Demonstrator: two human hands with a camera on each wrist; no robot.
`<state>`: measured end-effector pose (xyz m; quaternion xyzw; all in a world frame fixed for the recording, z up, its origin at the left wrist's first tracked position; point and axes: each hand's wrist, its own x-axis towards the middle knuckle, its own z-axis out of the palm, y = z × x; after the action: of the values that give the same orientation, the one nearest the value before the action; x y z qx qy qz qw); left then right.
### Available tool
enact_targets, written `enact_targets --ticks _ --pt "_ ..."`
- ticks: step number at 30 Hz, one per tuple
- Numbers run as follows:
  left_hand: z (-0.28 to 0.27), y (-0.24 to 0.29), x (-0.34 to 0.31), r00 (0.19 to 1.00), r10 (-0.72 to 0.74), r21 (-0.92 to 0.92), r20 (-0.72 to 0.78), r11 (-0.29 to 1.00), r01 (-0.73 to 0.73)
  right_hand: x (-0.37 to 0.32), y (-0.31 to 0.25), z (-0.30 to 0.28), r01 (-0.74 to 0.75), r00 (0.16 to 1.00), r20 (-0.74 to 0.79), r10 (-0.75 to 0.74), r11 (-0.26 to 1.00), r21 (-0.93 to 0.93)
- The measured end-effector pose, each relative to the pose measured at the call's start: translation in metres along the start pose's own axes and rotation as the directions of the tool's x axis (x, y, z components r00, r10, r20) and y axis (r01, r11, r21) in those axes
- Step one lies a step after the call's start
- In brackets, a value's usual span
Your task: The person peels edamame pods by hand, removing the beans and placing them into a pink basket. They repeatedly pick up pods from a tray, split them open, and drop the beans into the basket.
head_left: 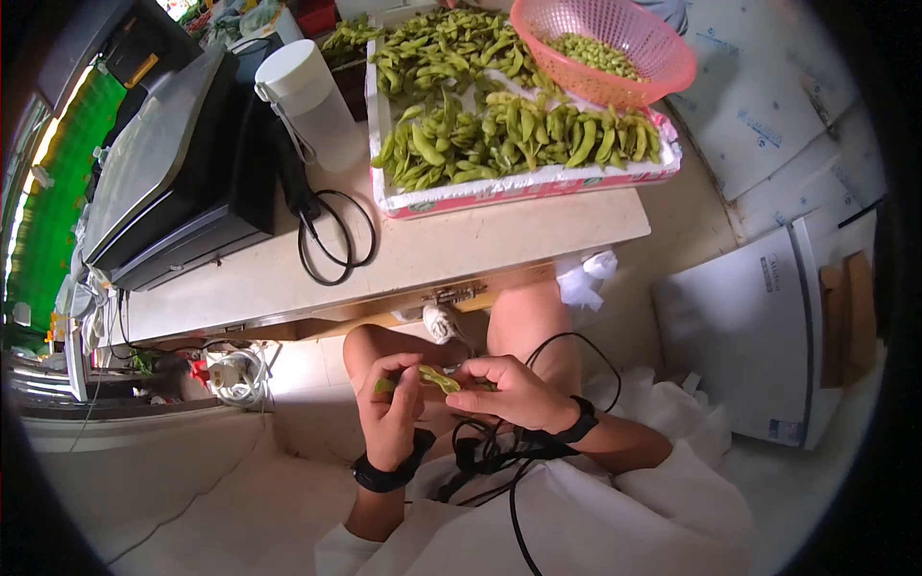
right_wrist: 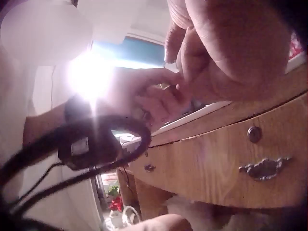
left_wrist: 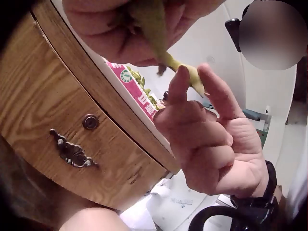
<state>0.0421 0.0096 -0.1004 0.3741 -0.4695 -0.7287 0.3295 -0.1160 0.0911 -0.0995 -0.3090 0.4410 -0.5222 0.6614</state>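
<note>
Above the person's lap, both hands meet at a green edamame pod (head_left: 440,378). The left hand (head_left: 389,408) grips one end of it. From the other side, the right hand (head_left: 514,392) pinches the pod between thumb and forefinger, as the left wrist view shows. A second, darker pod (left_wrist: 151,29) lies against the left fingers there. In the right wrist view the right hand (right_wrist: 231,43) fills the upper right and hides most of the pod. Beyond the hands, a white foam box (head_left: 538,182) on the table holds a heap of edamame pods (head_left: 423,144).
A pink basket (head_left: 672,82) with shelled beans (head_left: 591,53) sits on the box's far right corner. Left of it stand a white-lidded bottle (head_left: 322,115) and a black machine (head_left: 163,173). Black cables (head_left: 519,499) cross the lap. The wooden drawer (left_wrist: 72,120) faces the knees.
</note>
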Motion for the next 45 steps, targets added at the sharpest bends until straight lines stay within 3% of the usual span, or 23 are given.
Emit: enact_targets --ticks 2,4,5,6,7,8,11,18,20,21,23,24,26,28,29,30,32,34,35,39,40,43,45 --pt "0.002 0.002 0.001 0.998 0.056 -0.012 -0.040 0.998 -0.056 0.003 -0.005 -0.005 0.032 0.999 0.004 -0.032 0.998 -0.045" --pt "0.001 0.005 0.002 0.997 0.047 -0.027 -0.057 0.998 -0.049 0.009 -0.012 -0.013 0.213 0.970 -0.053 -0.236 0.938 -0.274" --pt "-0.003 0.002 0.001 0.998 0.040 -0.047 -0.047 0.998 -0.042 0.009 -0.026 -0.020 0.173 0.970 -0.102 -0.219 0.924 -0.340" --pt "-0.006 0.000 0.000 0.999 0.032 -0.066 -0.036 0.997 -0.034 0.009 -0.051 -0.020 0.242 0.918 -0.130 -0.375 0.789 -0.565" --pt "-0.006 0.000 -0.001 0.999 0.016 -0.085 -0.037 0.996 -0.020 0.013 -0.060 -0.029 0.231 0.912 -0.186 -0.365 0.834 -0.500" --pt "-0.005 0.000 -0.003 0.999 0.025 -0.089 -0.036 0.996 -0.028 0.022 -0.074 -0.031 0.294 0.777 -0.235 -0.583 0.667 -0.685" --pt "-0.003 0.001 -0.007 0.999 -0.011 -0.033 -0.034 0.999 0.010 0.042 -0.119 -0.052 0.220 0.557 -0.235 -0.796 0.415 -0.883" --pt "-0.008 0.003 -0.014 0.997 -0.035 -0.029 0.070 0.999 0.037 0.081 -0.164 -0.069 0.097 0.493 -0.206 -0.845 0.289 -0.952" --pt "-0.008 0.002 -0.014 0.997 -0.013 -0.014 0.070 1.000 0.014 0.085 -0.165 -0.069 0.041 0.468 -0.147 -0.871 0.188 -0.981" --pt "-0.009 0.002 -0.015 0.998 -0.027 -0.025 0.064 0.999 0.029 0.083 -0.164 -0.064 0.044 0.468 -0.144 -0.872 0.186 -0.982" --pt "-0.010 0.002 -0.014 0.998 -0.039 -0.040 0.049 0.998 0.041 0.073 -0.153 -0.049 0.174 0.543 -0.200 -0.816 0.343 -0.923" --pt "-0.010 0.001 -0.014 0.998 -0.036 -0.049 0.054 0.998 0.039 0.069 -0.142 -0.045 0.237 0.565 -0.166 -0.809 0.351 -0.906" --pt "-0.011 0.000 -0.014 0.998 -0.042 -0.056 0.056 0.997 0.045 0.059 -0.121 -0.034 0.272 0.660 -0.206 -0.723 0.485 -0.831" --pt "-0.011 -0.001 -0.012 0.993 -0.075 -0.086 0.094 0.993 0.084 0.050 -0.101 -0.023 0.391 0.732 -0.200 -0.651 0.642 -0.659" --pt "-0.011 -0.001 -0.013 0.993 -0.078 -0.084 0.091 0.993 0.085 0.044 -0.090 -0.018 0.366 0.823 -0.219 -0.524 0.784 -0.501" --pt "-0.012 -0.001 -0.013 0.986 -0.086 -0.077 0.143 0.992 0.097 0.038 -0.080 -0.012 0.366 0.825 -0.217 -0.521 0.787 -0.497" --pt "-0.012 -0.002 -0.014 0.978 -0.091 -0.067 0.186 0.992 0.105 0.030 -0.061 0.000 0.334 0.934 0.054 -0.353 0.810 -0.482" --pt "-0.010 -0.011 -0.012 0.969 -0.021 0.101 0.246 0.995 -0.005 0.023 -0.043 0.011 0.272 0.961 0.127 -0.244 0.769 -0.579" --pt "-0.012 -0.017 -0.009 0.947 0.104 0.281 0.305 0.940 -0.194 0.020 -0.038 0.014 0.249 0.968 0.136 -0.212 0.718 -0.650" --pt "-0.010 -0.020 -0.012 0.932 -0.035 0.331 0.362 0.939 -0.093 0.018 -0.024 0.014 0.247 0.961 0.083 -0.264 0.685 -0.685" --pt "-0.011 -0.024 -0.012 0.930 -0.108 0.298 0.352 0.954 -0.002 0.017 -0.022 0.012 0.241 0.963 0.082 -0.255 0.691 -0.682" --pt "-0.003 -0.016 -0.011 0.941 -0.033 0.165 0.336 0.986 -0.024 0.016 -0.019 0.009 0.282 0.939 0.065 -0.337 0.649 -0.707" --pt "-0.002 -0.011 -0.012 0.922 -0.147 0.128 0.358 0.986 0.107 0.011 -0.028 0.010 0.262 0.930 0.001 -0.368 0.658 -0.706"
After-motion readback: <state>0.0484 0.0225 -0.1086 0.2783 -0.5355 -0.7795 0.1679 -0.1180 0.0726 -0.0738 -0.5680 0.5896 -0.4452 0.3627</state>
